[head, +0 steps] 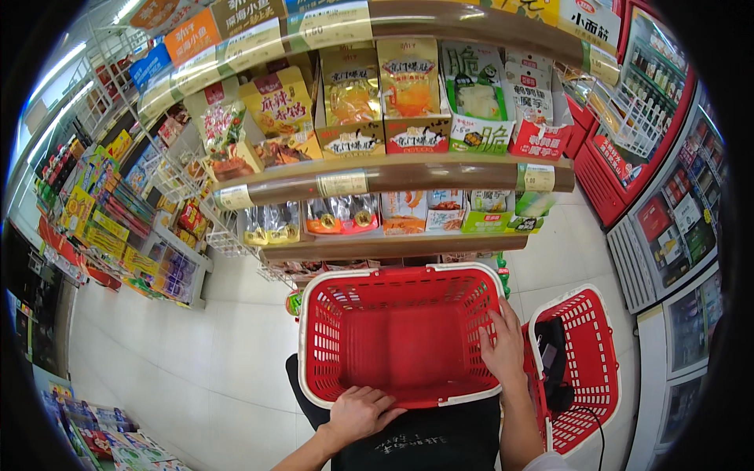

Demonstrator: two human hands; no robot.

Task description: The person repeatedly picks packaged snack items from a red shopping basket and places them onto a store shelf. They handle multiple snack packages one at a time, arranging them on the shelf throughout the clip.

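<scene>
A red plastic shopping basket [394, 341] with a white rim sits upright in front of my body, and its inside holds nothing. My left hand [362, 410] is on the near rim, fingers curled over the edge. On the right side, my right hand [505, 344] grips the rim, with its fingertips inside against the slotted wall. Dark green cloth [406, 441] bearing writing lies below the basket, over my lap. Just beyond the basket's far rim stands a tiered snack shelf [400, 176], with boxed snack packets [409, 94] on its upper tier.
A second red basket [609, 377], holding a black item [554, 359] and a cable, stands on the floor to my right. Glass-door coolers [677, 218] line the right side. Candy racks [118, 224] stand at left, and packaged goods [112, 435] lie at lower left.
</scene>
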